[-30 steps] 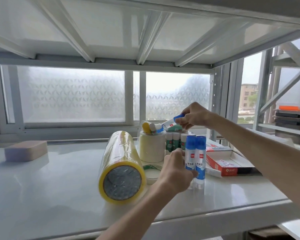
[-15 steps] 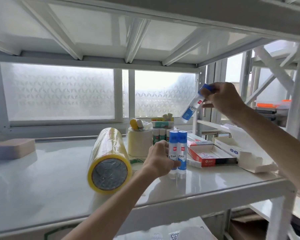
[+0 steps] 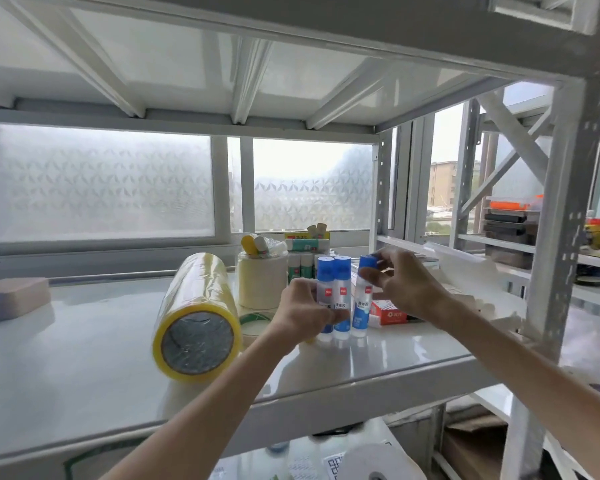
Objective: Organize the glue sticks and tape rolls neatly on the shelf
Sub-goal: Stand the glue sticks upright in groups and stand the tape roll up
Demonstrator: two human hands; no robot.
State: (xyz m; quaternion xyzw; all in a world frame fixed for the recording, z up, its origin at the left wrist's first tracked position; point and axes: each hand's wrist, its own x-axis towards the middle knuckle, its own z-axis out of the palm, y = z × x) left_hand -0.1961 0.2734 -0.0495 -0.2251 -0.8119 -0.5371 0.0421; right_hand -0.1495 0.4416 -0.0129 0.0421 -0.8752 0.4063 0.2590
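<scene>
Both grips are closed: the left hand clasps two upright blue-capped glue bottles, the right hand pinches a third bottle just beside them. They stand on the glossy white shelf, near a fat yellow tape roll.

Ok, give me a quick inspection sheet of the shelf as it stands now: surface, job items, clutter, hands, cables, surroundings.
Surface: white shelf, glossy, bare at left front.
Job's things: three blue-capped glue bottles upright in a row; green-labelled glue sticks upright behind; big yellow tape roll lying on its side; cream tape roll upright; thin green-edged tape roll flat.
Clutter: red box open at right; pink block far left.
Grippers: left hand holds two bottles; right hand grips the third by its cap.
Cables: nothing seen.
Surroundings: frosted window behind; neighbouring rack with trays at right.
</scene>
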